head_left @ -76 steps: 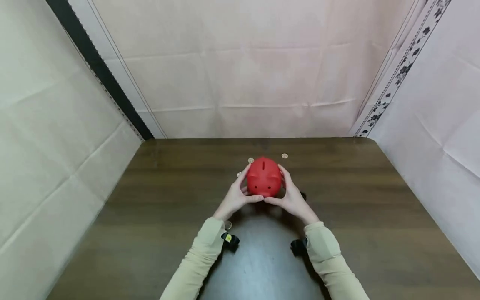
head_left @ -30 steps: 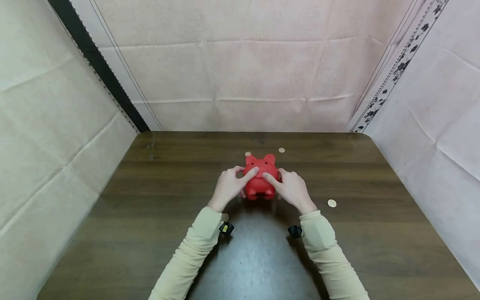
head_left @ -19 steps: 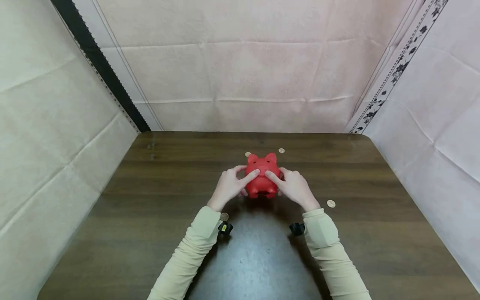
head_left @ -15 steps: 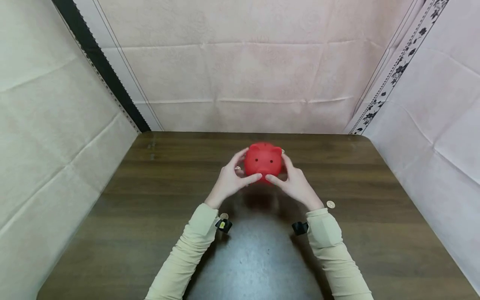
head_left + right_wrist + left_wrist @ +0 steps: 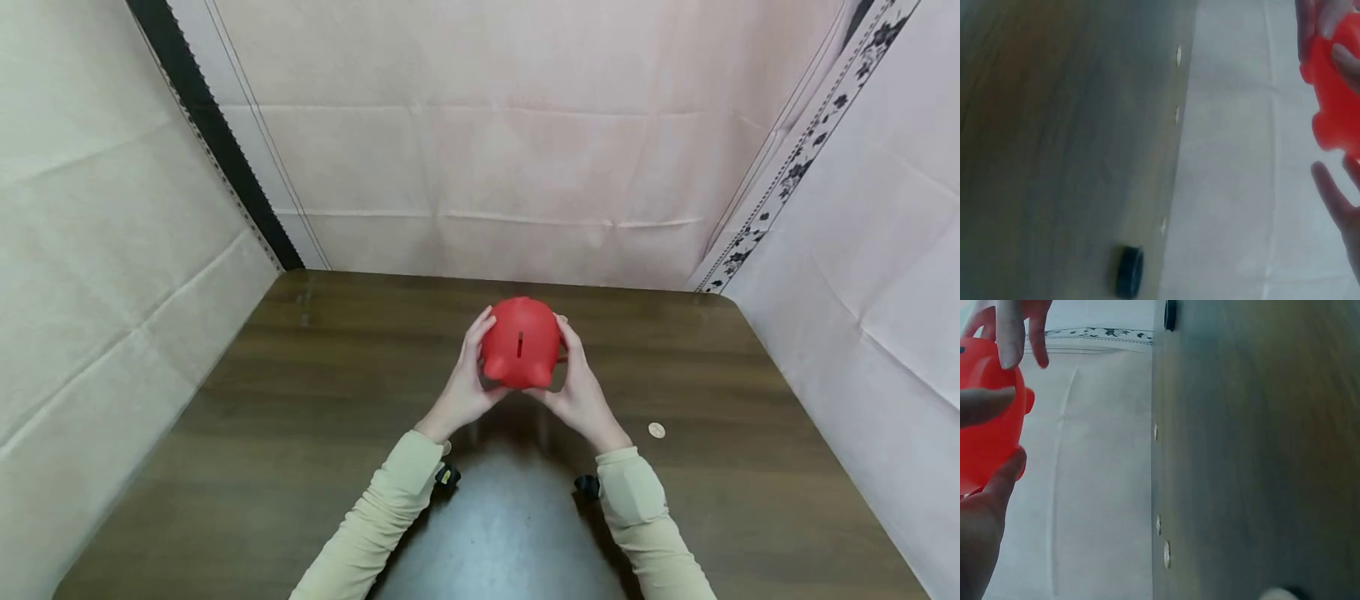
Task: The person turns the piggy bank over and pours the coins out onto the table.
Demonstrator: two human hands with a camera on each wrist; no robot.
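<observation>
A red piggy bank (image 5: 510, 329) is gripped between both hands above the table, its coin slot and two ears facing the head camera. My left hand (image 5: 465, 390) curls round its left side, thumb under the near edge. On the right side, my right hand (image 5: 584, 395) holds it the same way, the thumbs almost meeting. In the left wrist view the piggy bank (image 5: 985, 444) stands well off the tabletop, with fingers on its shell. The right wrist view catches part of the piggy bank (image 5: 1338, 94) at its right edge.
A silvery coin (image 5: 657, 430) lies right of the right wrist; another coin (image 5: 447, 447) peeks out by the left cuff. Several coins (image 5: 1167, 554) and a black round disc (image 5: 1129, 272) lie on the wooden table (image 5: 360, 350). Pale cloth walls (image 5: 480, 167) enclose three sides.
The piggy bank has been tipped repeatedly: its slot faced up first, then its snout and feet faced the head camera, now its slot does. Both hands have kept hold.
</observation>
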